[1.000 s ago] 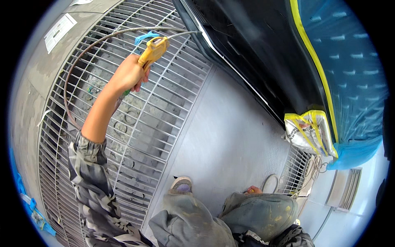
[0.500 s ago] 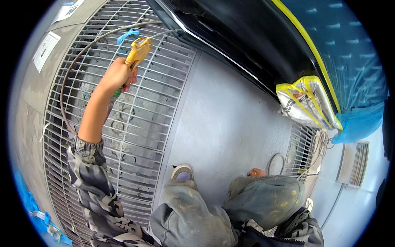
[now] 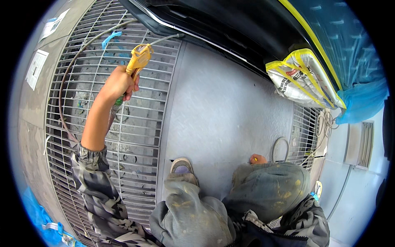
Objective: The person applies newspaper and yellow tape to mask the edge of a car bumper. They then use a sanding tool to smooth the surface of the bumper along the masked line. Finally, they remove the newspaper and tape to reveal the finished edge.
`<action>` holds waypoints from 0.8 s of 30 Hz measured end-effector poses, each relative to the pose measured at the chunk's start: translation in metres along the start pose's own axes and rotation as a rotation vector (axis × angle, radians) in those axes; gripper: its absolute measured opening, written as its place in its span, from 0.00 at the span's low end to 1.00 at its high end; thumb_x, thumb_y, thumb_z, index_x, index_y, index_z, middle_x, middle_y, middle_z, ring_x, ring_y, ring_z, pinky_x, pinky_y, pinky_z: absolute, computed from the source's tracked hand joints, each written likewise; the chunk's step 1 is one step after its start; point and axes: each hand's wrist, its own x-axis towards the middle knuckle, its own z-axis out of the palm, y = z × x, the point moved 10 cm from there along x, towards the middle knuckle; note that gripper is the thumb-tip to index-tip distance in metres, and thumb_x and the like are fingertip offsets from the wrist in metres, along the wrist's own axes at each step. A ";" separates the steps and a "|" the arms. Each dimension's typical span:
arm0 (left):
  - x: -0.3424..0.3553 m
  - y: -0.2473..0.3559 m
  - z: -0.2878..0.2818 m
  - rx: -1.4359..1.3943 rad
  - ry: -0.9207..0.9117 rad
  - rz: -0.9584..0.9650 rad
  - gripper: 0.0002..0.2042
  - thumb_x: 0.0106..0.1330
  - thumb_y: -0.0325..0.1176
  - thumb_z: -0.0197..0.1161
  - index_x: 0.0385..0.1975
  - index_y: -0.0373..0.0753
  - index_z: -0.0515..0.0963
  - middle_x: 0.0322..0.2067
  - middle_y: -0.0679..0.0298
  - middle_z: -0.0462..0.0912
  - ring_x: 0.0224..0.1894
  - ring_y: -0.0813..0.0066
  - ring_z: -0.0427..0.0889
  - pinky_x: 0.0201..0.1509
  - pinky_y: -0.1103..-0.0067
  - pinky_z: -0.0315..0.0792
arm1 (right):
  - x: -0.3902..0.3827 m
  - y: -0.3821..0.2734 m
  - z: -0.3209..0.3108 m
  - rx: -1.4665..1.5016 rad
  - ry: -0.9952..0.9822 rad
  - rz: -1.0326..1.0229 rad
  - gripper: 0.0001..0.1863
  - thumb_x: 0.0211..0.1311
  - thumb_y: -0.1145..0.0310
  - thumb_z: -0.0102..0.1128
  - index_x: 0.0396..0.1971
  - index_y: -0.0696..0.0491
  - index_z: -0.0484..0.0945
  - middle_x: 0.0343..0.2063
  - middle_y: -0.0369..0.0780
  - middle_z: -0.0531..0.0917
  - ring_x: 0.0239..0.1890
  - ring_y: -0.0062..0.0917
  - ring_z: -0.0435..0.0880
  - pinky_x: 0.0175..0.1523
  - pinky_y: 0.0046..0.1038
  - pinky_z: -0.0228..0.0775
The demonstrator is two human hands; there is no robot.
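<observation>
My left hand is wrapped round the handle of a yellow air blow gun, my arm stretched forward over the floor grating. The gun's thin grey nozzle points right, its tip at the lower edge of a glossy black vehicle panel. A green fitting shows below my fist, with a clear hose part under it. Beyond my right knee, my right hand shows only in part. Its fingers are curled, with a small yellow spot at them; the rest is hidden by the leg.
Metal grating runs along the left, crossed by a brown hose and a blue scrap. Grey floor plate lies ahead. Yellow-taped white sheeting and blue film cover the vehicle at right. Coiled hose lies beyond.
The view has shifted a little, so the vehicle and grating sit further left and higher. My left hand keeps its grip on the blow gun, and the nozzle stays by the panel's lower edge.
</observation>
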 end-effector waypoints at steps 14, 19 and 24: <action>0.006 0.008 0.049 0.038 -0.067 -0.033 0.07 0.40 0.18 0.49 0.22 0.30 0.69 0.19 0.53 0.73 0.07 0.72 0.68 0.07 0.78 0.61 | -0.006 -0.052 -0.019 0.036 0.137 -0.099 0.08 0.61 0.64 0.55 0.31 0.52 0.79 0.25 0.45 0.83 0.32 0.39 0.83 0.37 0.36 0.73; 0.009 0.010 0.069 0.018 -0.098 -0.048 0.07 0.41 0.17 0.50 0.22 0.30 0.69 0.18 0.53 0.73 0.06 0.73 0.67 0.07 0.79 0.61 | -0.004 -0.042 -0.023 0.051 0.192 -0.080 0.08 0.60 0.64 0.57 0.32 0.52 0.78 0.26 0.47 0.82 0.33 0.45 0.82 0.37 0.39 0.72; 0.012 0.014 0.077 0.024 -0.105 -0.036 0.08 0.39 0.17 0.50 0.22 0.30 0.69 0.18 0.53 0.73 0.06 0.74 0.66 0.07 0.79 0.60 | -0.007 -0.056 -0.023 0.065 0.180 -0.149 0.08 0.61 0.63 0.57 0.32 0.51 0.78 0.26 0.46 0.82 0.32 0.45 0.82 0.37 0.41 0.71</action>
